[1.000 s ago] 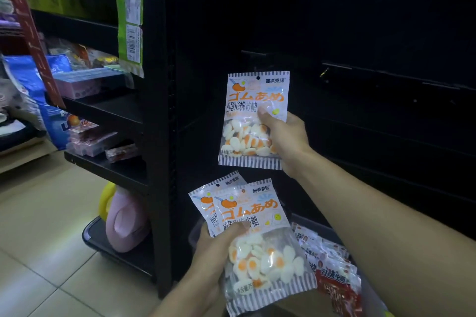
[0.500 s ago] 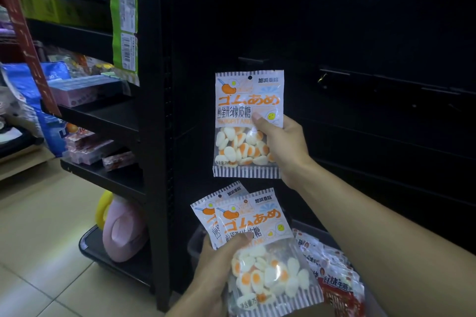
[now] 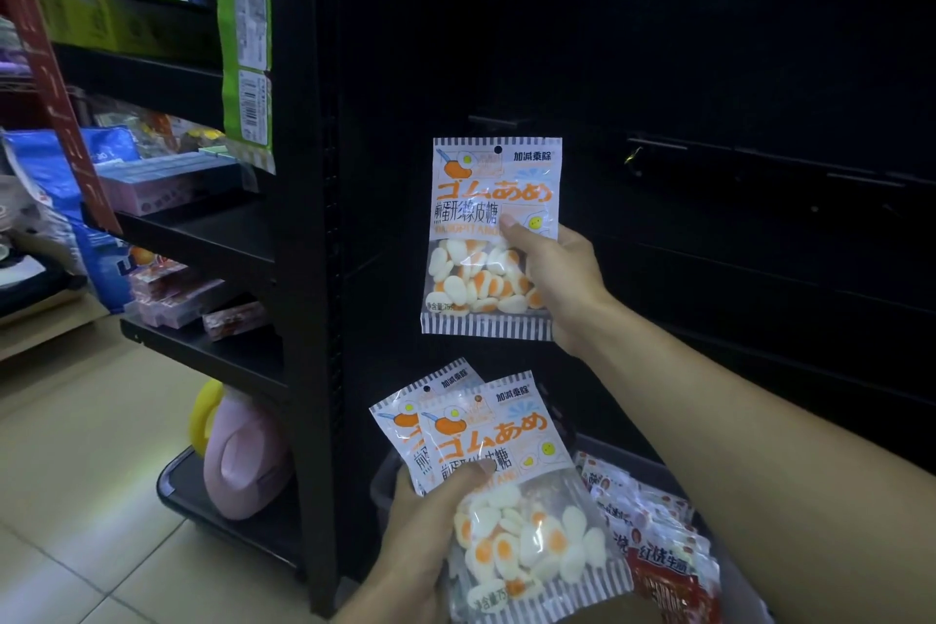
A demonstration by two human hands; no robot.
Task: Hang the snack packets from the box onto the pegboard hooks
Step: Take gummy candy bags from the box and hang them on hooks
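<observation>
In the head view, the right hand (image 3: 559,279) pinches one clear plastic packet of egg-shaped white-and-orange gummies (image 3: 489,238) by its right edge, thumb across the front, holding it upright before the black pegboard panel (image 3: 709,81) with its punched hole at the top. Lower down, the left hand (image 3: 430,532) grips two more gummy packets (image 3: 511,497), fanned and overlapping, thumb pressed on the front one. They sit just above the dark box (image 3: 653,464), which holds red-printed snack packets (image 3: 658,547).
</observation>
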